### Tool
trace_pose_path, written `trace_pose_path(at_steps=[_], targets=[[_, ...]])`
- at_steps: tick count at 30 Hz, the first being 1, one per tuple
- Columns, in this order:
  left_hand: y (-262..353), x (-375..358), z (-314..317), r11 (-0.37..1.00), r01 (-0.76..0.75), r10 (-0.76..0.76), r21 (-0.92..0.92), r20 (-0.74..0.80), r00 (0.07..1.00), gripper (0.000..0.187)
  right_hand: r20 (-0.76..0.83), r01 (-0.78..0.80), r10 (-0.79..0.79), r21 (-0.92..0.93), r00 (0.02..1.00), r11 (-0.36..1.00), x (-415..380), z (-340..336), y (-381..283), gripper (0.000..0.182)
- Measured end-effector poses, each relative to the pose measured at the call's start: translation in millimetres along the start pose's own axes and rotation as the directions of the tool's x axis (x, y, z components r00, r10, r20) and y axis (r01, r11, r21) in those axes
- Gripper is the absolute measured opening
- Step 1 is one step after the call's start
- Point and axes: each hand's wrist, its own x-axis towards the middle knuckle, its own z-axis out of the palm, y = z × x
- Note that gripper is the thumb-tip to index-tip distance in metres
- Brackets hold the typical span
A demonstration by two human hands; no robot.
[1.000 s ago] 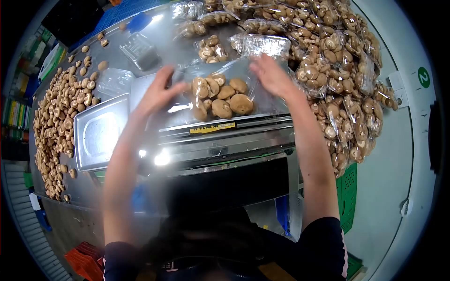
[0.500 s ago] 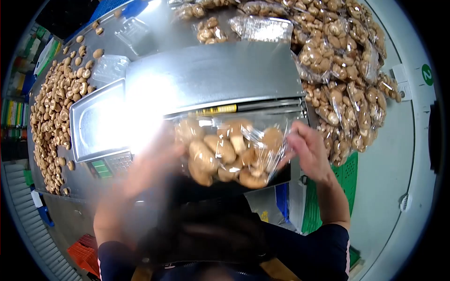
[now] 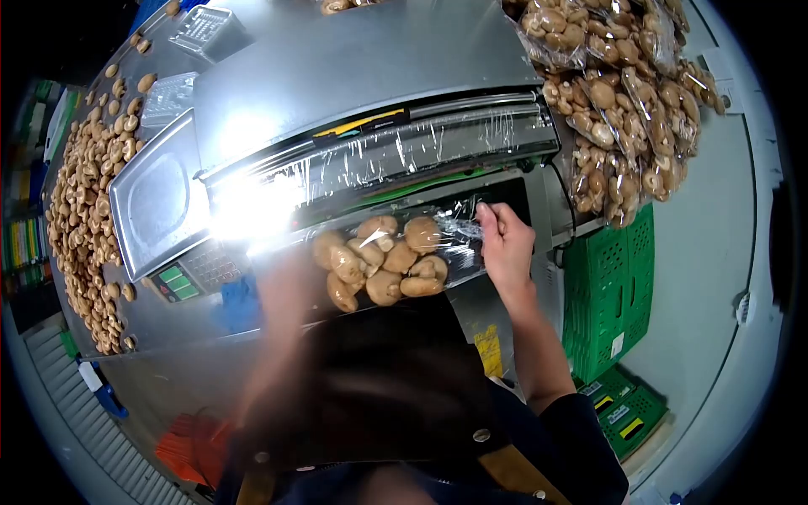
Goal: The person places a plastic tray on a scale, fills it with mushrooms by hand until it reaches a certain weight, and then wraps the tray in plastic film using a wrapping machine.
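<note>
A film-wrapped pack of mushrooms (image 3: 385,263) lies low in front of me, over the dark plate of the wrapping machine (image 3: 518,195). With thumb and fingers closed, my right hand (image 3: 507,251) pinches the gathered plastic film at the pack's right end. At the left end is my left hand (image 3: 290,282), smeared by motion and partly lost in glare, so its fingers cannot be made out. Just behind the pack runs the machine's roller of clear film (image 3: 404,151), with a yellow and black label above it.
Loose mushrooms (image 3: 84,210) are heaped on the left, beside a weighing scale (image 3: 160,198) and clear plastic trays (image 3: 206,34). Wrapped mushroom packs (image 3: 623,101) pile up at the right. Green crates (image 3: 610,295) stand below them; an orange crate (image 3: 189,446) is at lower left.
The pack has gone from raised and tilted toward me to lying lower and flatter. My right hand has come down and left with it. The film roller is now uncovered to view.
</note>
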Motion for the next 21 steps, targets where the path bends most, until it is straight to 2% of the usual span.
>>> trace_pose_path(at_steps=[1,2,3,5,7,9,11,12,13,14,15,16,17,19,21], targets=[[6,-2,-9,0.969,0.223,-0.22,-0.101,0.046,0.974,0.043,0.016,0.009,-0.009,-0.045,1.0,0.999,-2,-4,-3,0.029],[13,-4,-18,0.88,0.437,-0.428,-0.186,0.089,0.899,0.048,0.056,-0.007,0.012,-0.079,0.998,0.997,-6,-9,-12,0.038],[24,-12,-40,0.866,0.452,-0.402,-0.215,0.238,0.884,0.046,0.113,-0.068,0.079,-0.098,0.99,0.993,-15,-16,-16,0.039],[25,-24,-69,0.667,0.71,-0.653,-0.225,0.282,0.703,0.044,0.224,-0.18,0.208,-0.141,0.952,0.974,-28,-31,-17,0.041],[-47,-44,-101,0.827,0.561,-0.536,0.032,0.347,0.77,0.044,0.303,-0.404,0.432,-0.151,0.85,0.902,-50,-35,-2,0.043],[-100,-64,-104,0.915,0.394,-0.393,0.089,0.427,0.815,0.035,0.332,-0.578,0.569,-0.082,0.752,0.812,-72,-24,19,0.043],[-122,-76,-91,0.954,0.235,-0.297,0.188,0.458,0.838,0.026,0.319,-0.619,0.625,-0.136,0.712,0.774,-93,1,48,0.04],[-117,-78,-76,0.949,0.165,-0.276,0.269,0.453,0.848,0.023,0.341,-0.458,0.507,-0.218,0.792,0.862,-111,20,76,0.031],[-121,-78,-61,0.88,0.229,-0.393,0.416,0.368,0.843,0.023,0.41,-0.057,0.079,-0.066,0.909,0.996,-136,46,124,0.021],[-125,-82,-49,0.89,0.394,-0.453,0.229,0.348,0.821,0.024,0.627,0.07,0.135,-0.291,0.767,0.954,-131,55,93,0.015],[-131,-83,-39,0.846,0.533,-0.508,0.023,0.34,0.792,0.025,0.652,-0.519,0.362,0.056,0.666,0.853,-133,74,68,0.015],[-139,-80,-45,0.899,0.19,-0.384,0.395,0.503,0.774,0.024,0.637,-0.852,0.566,0.391,0.523,0.348,-136,93,42,0.015],[-149,-91,-33,0.828,0.528,-0.418,-0.189,0.421,0.805,0.022,0.708,-0.839,0.463,0.373,0.534,0.396,-137,96,6,0.016],[-117,-77,-44,0.809,0.559,-0.404,-0.18,0.52,0.752,0.018,0.81,-0.766,0.215,0.378,0.545,0.52,-125,102,-51,0.017],[-69,-68,-67,0.779,0.605,-0.398,-0.165,0.615,0.68,0.015,0.878,-0.68,-0.025,0.389,0.478,0.621,-124,105,-88,0.018]])
